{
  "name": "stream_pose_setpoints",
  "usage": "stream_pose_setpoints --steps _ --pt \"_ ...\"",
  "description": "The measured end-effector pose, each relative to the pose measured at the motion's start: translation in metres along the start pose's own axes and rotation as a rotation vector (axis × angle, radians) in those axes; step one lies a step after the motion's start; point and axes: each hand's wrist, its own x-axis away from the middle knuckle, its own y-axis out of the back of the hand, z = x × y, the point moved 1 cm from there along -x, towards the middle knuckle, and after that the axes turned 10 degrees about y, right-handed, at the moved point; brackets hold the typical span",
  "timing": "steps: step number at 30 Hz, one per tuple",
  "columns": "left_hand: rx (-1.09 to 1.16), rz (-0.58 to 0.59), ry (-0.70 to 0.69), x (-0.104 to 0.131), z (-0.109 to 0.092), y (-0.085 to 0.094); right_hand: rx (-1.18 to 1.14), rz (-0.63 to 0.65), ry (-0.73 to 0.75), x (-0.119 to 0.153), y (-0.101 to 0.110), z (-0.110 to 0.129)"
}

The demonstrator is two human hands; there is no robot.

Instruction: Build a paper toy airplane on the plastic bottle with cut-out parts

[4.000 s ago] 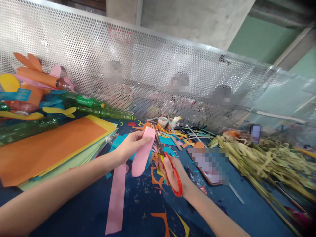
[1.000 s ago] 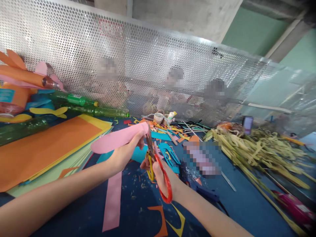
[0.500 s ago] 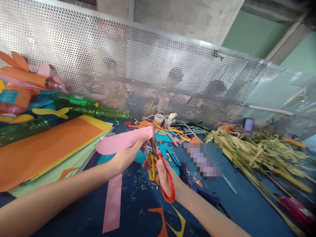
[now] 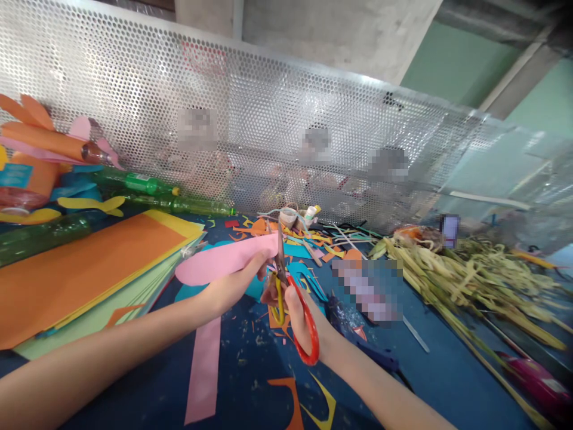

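My left hand [image 4: 244,275] pinches a long pink paper piece [image 4: 215,258] with a rounded left end, holding it above the table. In my right hand [image 4: 298,310] is a pair of scissors [image 4: 308,334] with one red and one yellow handle loop. Their blades point away from me and stand at the right end of the pink paper. Below my left wrist a pink paper strip [image 4: 203,370] lies on the blue table. Orange [image 4: 290,400] and yellow [image 4: 329,403] paper offcuts lie nearer to me.
Orange paper sheets [image 4: 89,269] are stacked at left, with green bottles [image 4: 152,184] behind. Dried husks [image 4: 447,263] and a dark blue glue gun [image 4: 376,352] lie at right. Paper scraps and a cup [image 4: 287,216] stand by the perforated metal screen [image 4: 268,107]; people sit beyond it.
The scissors and the pink paper have shifted very slightly to the right and down. Both hands keep their hold, and the things on the table stay where they were.
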Motion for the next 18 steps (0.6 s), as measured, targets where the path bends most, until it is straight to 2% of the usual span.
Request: stream_pose_setpoints --steps 13,18 --pt "-0.032 -0.029 -0.033 -0.0009 0.0 -0.0008 0.035 -0.031 -0.033 0.0018 -0.0014 -0.002" --pt "0.009 -0.065 -0.04 -0.001 -0.0002 0.0002 0.014 0.018 -0.028 -0.0009 0.0004 -0.0003"
